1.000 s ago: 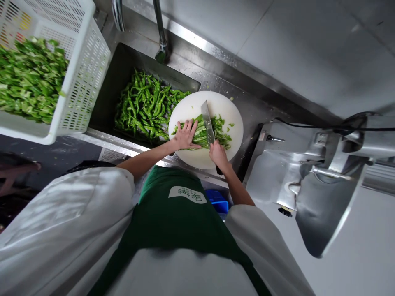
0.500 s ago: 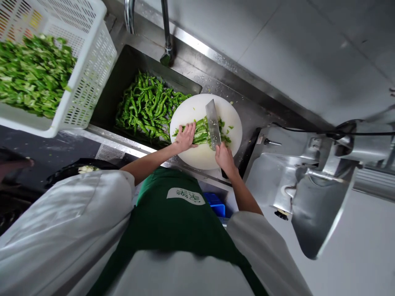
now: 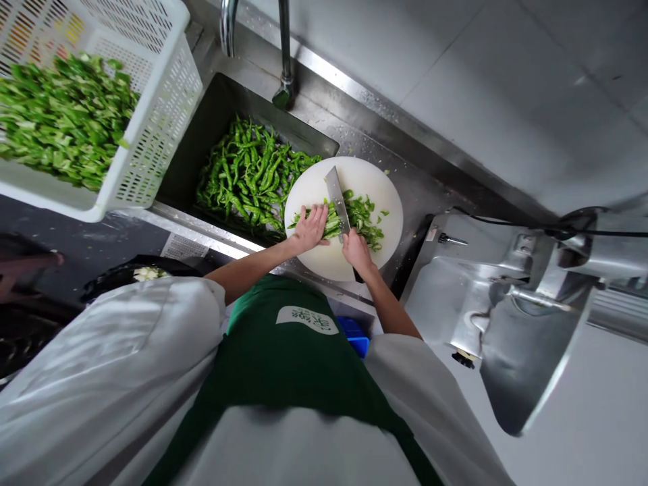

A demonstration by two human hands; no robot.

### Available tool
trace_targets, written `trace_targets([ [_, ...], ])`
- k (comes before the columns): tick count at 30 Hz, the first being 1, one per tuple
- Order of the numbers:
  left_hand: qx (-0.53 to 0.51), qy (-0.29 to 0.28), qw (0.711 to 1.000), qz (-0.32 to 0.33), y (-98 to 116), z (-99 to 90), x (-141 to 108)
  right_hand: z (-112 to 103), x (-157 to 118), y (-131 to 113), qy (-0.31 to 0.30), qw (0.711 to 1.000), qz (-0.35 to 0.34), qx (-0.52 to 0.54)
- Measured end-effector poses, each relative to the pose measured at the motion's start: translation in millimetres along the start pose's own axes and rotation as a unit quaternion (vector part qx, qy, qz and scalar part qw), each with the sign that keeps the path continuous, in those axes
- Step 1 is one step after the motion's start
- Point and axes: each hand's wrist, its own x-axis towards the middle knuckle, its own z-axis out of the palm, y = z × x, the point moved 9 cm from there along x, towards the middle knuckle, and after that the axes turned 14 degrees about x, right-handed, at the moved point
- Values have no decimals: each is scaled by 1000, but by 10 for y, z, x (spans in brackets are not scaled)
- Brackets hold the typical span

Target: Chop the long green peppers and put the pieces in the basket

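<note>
Green chili peppers (image 3: 331, 224), partly sliced, lie on a round white cutting board (image 3: 379, 181), where the left hand (image 3: 310, 230) rests flat over the uncut lengths, fingers slightly spread, and the right hand (image 3: 357, 248) is closed around the handle of a cleaver (image 3: 337, 197). Cut pieces (image 3: 362, 214) lie right of its blade, while whole chilies (image 3: 253, 177) are heaped in the sink (image 3: 183, 156) and chopped ones (image 3: 71, 121) in a white perforated basket (image 3: 169, 118).

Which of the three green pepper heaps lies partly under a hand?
The green pepper heap on the round white cutting board, under the left hand; no hand touches those in the grey metal sink or white plastic basket.
</note>
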Motion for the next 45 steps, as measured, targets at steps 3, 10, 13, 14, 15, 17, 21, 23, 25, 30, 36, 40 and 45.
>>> trace_targets([
  [3,-1,-8,999,-44,-128,-49,-101,-121,-144,29,3,1000,11,-10],
  [10,11,-32,999,-31,-237,20,-259,-167,-688,-16,-50,998,3,-43],
  [13,0,-30,1000,-6,-224,55,-213,-17,-602,-47,-68,997,9,-40],
  [14,-2,-31,1000,1,-220,68,-192,39,-530,-61,-68,997,7,-35],
  [15,-1,-31,999,6,-217,78,-174,92,-448,-74,-66,997,6,-29],
  [17,4,-30,999,11,-213,89,-152,172,-286,-93,-55,998,3,-19],
  [21,4,-10,1000,-13,-249,62,-220,151,-179,-109,-35,999,0,-21],
  [23,-1,7,999,-42,-308,38,-307,56,-270,-121,-26,999,-1,-29],
  [25,-7,27,997,-65,-364,24,-396,-43,-409,-151,-12,999,0,-34],
  [30,-19,24,999,-42,-361,134,-447,96,-583,-260,-52,998,4,-31],
  [36,-24,14,999,-19,-335,244,-360,396,-270,-321,-38,999,-3,-14],
  [40,-47,35,998,-32,-371,185,-427,351,-229,-314,-35,999,-4,-11],
  [45,-86,105,988,-75,-500,99,-600,180,-510,-401,-17,999,-4,-30],
])
